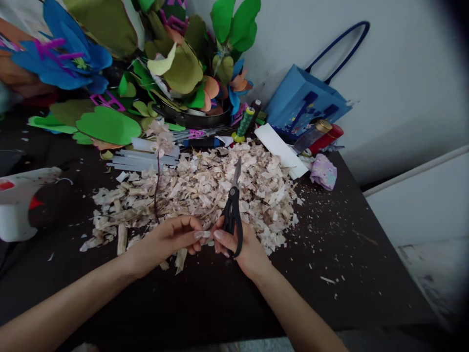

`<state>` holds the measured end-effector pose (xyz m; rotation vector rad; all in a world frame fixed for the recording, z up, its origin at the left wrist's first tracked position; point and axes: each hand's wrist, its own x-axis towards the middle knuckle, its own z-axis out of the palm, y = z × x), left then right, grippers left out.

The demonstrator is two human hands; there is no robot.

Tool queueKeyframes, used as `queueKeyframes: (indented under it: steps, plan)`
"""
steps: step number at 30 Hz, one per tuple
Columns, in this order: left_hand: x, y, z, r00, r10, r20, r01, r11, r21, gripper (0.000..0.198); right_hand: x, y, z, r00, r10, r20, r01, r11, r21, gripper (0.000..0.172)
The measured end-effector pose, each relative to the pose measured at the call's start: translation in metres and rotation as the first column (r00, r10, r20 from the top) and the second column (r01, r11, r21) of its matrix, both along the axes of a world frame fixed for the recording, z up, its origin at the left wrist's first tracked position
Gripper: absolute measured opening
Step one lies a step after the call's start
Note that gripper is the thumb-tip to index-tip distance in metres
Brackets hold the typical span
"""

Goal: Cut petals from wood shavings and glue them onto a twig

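My left hand (pixel 166 242) pinches a small pale shaving (pixel 206 234) between its fingertips, just above a heap of pale wood shavings (pixel 223 190). My right hand (pixel 240 249) is shut on a pair of black-handled scissors (pixel 232 215), whose closed blade points away from me. The fingertips of both hands nearly meet at the shaving. Behind my left hand, a thin dark stem (pixel 157 190) rises from the heap to a pale paper flower (pixel 160 139).
The dark table (pixel 366 278) is scattered with chips. A white glue gun (pixel 18 203) lies at left. Behind the heap are green and blue cut-out leaves (pixel 108 125), a dark pan (pixel 190 117), a green thread spool (pixel 244 124), a white strip (pixel 280 149) and a blue bag (pixel 304 100).
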<state>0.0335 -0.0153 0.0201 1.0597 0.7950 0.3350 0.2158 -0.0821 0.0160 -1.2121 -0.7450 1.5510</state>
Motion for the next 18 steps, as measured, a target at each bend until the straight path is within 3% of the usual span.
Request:
queueKeyframes:
  steps: [3,5,6,9,11,13,15,18]
  plan:
    - [-0.001,0.0,0.0,0.999,0.036,0.028,-0.035,0.999,-0.02,0.021,0.004,0.0,0.003,0.98,0.038,0.195,-0.04,0.999,0.008,0.036]
    - [-0.003,0.002,0.001,0.996,0.069,0.061,-0.068,0.997,-0.02,0.022,0.009,0.0,0.006,0.89,0.066,0.451,-0.088,0.996,0.027,0.029]
    - [-0.004,0.003,0.002,0.993,0.087,0.075,-0.086,0.996,-0.017,0.022,0.012,0.0,0.007,0.799,0.071,0.597,-0.113,0.993,0.032,0.025]
    - [-0.006,0.006,0.005,0.983,0.141,0.115,-0.141,0.99,-0.015,0.023,0.019,0.0,0.007,0.424,0.055,0.904,-0.172,0.985,0.021,0.016]
    - [-0.008,0.007,0.008,0.974,0.176,0.143,-0.174,0.984,-0.031,0.022,0.022,0.0,0.007,0.225,0.061,0.972,-0.212,0.977,-0.013,0.019]
    - [-0.009,0.008,0.01,0.966,0.198,0.167,-0.193,0.98,-0.049,0.022,0.023,-0.001,0.008,0.089,0.077,0.993,-0.259,0.964,-0.052,0.023]
    - [-0.01,0.008,0.011,0.962,0.209,0.178,-0.203,0.978,-0.053,0.023,0.025,-0.002,0.011,-0.004,0.082,0.997,-0.297,0.952,-0.079,0.024]
    - [-0.011,0.007,0.013,0.959,0.218,0.178,-0.217,0.976,-0.028,0.023,0.029,-0.001,0.02,-0.061,0.045,0.997,-0.304,0.951,-0.062,0.025]
